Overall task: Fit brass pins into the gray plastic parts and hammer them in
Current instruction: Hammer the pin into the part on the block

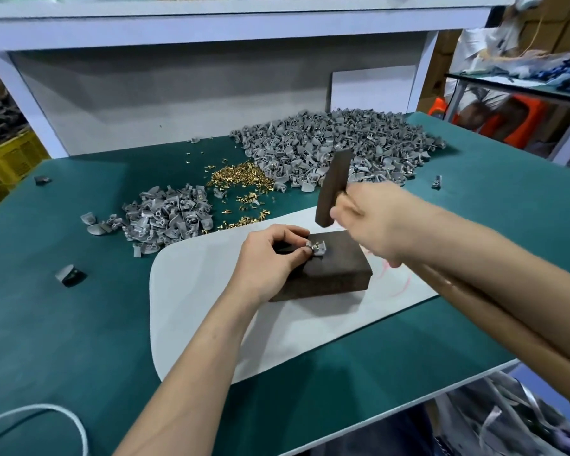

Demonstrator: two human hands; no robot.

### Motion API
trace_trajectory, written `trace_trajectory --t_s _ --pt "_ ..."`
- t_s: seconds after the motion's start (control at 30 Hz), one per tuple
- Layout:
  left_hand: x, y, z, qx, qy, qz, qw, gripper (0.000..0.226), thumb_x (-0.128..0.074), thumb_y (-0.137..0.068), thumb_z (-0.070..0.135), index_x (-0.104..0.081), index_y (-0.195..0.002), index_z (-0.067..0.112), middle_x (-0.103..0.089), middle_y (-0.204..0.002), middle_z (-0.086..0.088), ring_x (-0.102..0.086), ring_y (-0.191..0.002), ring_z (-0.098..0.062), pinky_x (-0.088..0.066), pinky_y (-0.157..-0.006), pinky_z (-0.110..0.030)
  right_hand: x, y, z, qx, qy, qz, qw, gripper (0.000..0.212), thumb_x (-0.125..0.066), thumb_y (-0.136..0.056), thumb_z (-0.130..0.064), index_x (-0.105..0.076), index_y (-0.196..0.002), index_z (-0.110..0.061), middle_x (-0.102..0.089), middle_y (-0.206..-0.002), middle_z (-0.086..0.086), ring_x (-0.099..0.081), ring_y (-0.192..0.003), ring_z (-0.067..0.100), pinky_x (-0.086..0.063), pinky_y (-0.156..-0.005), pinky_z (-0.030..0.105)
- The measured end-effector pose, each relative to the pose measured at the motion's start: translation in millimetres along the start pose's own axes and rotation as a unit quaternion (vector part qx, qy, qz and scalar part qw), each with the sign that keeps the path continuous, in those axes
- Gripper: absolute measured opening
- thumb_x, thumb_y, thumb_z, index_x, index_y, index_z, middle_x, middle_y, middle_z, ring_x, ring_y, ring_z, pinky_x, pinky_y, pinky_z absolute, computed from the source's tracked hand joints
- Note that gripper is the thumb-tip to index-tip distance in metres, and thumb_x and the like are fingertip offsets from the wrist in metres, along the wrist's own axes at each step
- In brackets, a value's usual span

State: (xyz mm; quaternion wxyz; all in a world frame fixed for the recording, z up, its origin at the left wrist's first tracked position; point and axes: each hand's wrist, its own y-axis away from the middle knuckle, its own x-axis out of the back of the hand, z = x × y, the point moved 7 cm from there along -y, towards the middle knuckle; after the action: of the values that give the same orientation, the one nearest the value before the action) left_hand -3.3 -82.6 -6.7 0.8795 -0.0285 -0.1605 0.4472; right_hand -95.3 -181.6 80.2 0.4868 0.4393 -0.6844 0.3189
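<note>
Gray plastic part [317,250], brass pin [313,245] fitted, sits on the dark block [336,274], pinched by the left hand [270,255]; the right hand [375,222] grips the hammer [333,189] above it. A large pile [336,143] behind the block seems not yet done.

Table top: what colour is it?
Dark teal green; the table top shows best in the head view.

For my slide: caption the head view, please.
Left hand pinches gray plastic part with brass pin on dark rectangular block; right hand holds dark hammer above it.
</note>
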Motion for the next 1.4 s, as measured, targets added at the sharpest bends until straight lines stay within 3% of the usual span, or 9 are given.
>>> trace_trajectory --t_s 0.33,0.43,0.53,0.63,0.9,1.0,1.13,1.3,1.4 --pt "-1.5 -1.0 -0.4 0.0 0.03 -0.013 0.999 0.015 -0.069 -0.079 -0.006 -0.068 -0.072 0.006 -0.068 -0.09 0.006 -0.063 -0.074 0.005 -0.047 -0.071 -0.008 -6.4 -3.6 -9.4 0.028 0.036 -0.052 0.998 0.037 -0.031 -0.101 -0.025 -0.037 -0.066 -0.017 -0.046 -0.059 0.002 -0.046 -0.03 0.016 -0.04 -0.044 0.023" --pt "-2.4 0.2 -3.0 0.015 0.036 -0.008 0.999 0.014 -0.07 -0.079 -0.003 -0.07 -0.071 0.009 -0.068 -0.094 0.007 -0.062 -0.078 0.009 -0.044 -0.073 -0.005 -3.1 -18.0 2.4 0.03 -0.179 -0.063 0.981 0.037 -0.036 -0.101 -0.019 -0.039 -0.065 -0.011 -0.04 -0.044 0.004 -0.039 -0.031 0.018 -0.039 -0.038 0.027" --pt "-2.6 0.8 -6.5 0.044 0.076 -0.006 0.996 0.019 -0.07 -0.081 0.004 -0.072 -0.067 0.017 -0.068 -0.101 0.01 -0.061 -0.089 0.011 -0.043 -0.079 -0.005 1.7 -46.5 33.4 -0.013 -0.528 -0.057 0.847 0.036 -0.034 -0.101 -0.025 -0.04 -0.068 -0.011 -0.031 -0.034 0.0 -0.027 -0.023 0.013 -0.022 -0.034 0.013" --pt "-2.1 2.5 -7.4 0.057 0.078 -0.006 0.995 0.024 -0.072 -0.081 0.01 -0.073 -0.061 0.024 -0.068 -0.107 0.014 -0.06 -0.102 0.002 -0.044 -0.091 -0.019 -26.9 -62.2 54.7 -0.048 -0.695 -0.119 0.708 0.035 -0.03 -0.1 -0.03 -0.04 -0.07 -0.016 -0.028 -0.036 -0.006 -0.024 -0.026 0.006 -0.017 -0.038 0.017" --pt "-2.6 2.8 -7.4 0.058 0.062 -0.011 0.996 0.021 -0.073 -0.081 0.015 -0.073 -0.061 0.023 -0.069 -0.106 0.016 -0.06 -0.101 0.003 -0.042 -0.094 -0.023 -79.2 -70.6 97.3 -0.074 -0.834 -0.118 0.534 0.03 -0.033 -0.097 -0.029 -0.043 -0.072 -0.015 -0.028 -0.037 -0.008 -0.024 -0.027 0.004 -0.021 -0.039 0.018" --pt "0.4 2.1 -6.8 0.044 0.046 0.012 0.998 0.021 -0.07 -0.083 0.012 -0.07 -0.064 0.021 -0.07 -0.103 0.012 -0.061 -0.1 0.004 -0.042 -0.089 -0.019 -79.6 -73.8 98.3 -0.079 -0.811 -0.115 0.568 0.031 -0.033 -0.097 -0.029 -0.043 -0.072 -0.015 -0.028 -0.036 -0.007 -0.025 -0.025 0.005 -0.027 -0.034 0.018" --pt "6.6 5.2 6.8 -0.034 -0.026 0.072 0.996 0.019 -0.063 -0.085 0.005 -0.06 -0.073 0.02 -0.071 -0.087 0.012 -0.064 -0.089 0.004 -0.043 -0.078 -0.007 -83.7 -77.9 106.9 -0.149 -0.71 -0.016 0.688 0.029 -0.04 -0.097 -0.025 -0.043 -0.072 -0.011 -0.035 -0.035 -0.002 -0.03 -0.026 0.011 -0.027 -0.036 0.015" --pt "9.3 7.6 16.7 -0.084 -0.067 0.094 0.99 0.017 -0.062 -0.084 0.002 -0.059 -0.077 0.018 -0.066 -0.077 0.014 -0.061 -0.078 0.005 -0.039 -0.071 -0.004 -63.5 -75.4 130.5 -0.18 -0.377 0.158 0.895 0.03 -0.055 -0.089 -0.025 -0.061 -0.07 -0.002 -0.058 -0.052 0.005 -0.055 -0.049 0.023 -0.036 -0.045 0.024" --pt "8.9 7.6 17.3 -0.079 -0.071 0.092 0.99 0.022 -0.063 -0.084 0.003 -0.062 -0.076 0.024 -0.067 -0.075 0.015 -0.062 -0.08 0.005 -0.041 -0.073 -0.005 -55.4 -76.2 132.5 -0.189 -0.159 0.154 0.957 0.032 -0.055 -0.086 -0.037 -0.062 -0.073 -0.008 -0.056 -0.071 0.01 -0.05 -0.074 0.029 -0.031 -0.061 0.027"
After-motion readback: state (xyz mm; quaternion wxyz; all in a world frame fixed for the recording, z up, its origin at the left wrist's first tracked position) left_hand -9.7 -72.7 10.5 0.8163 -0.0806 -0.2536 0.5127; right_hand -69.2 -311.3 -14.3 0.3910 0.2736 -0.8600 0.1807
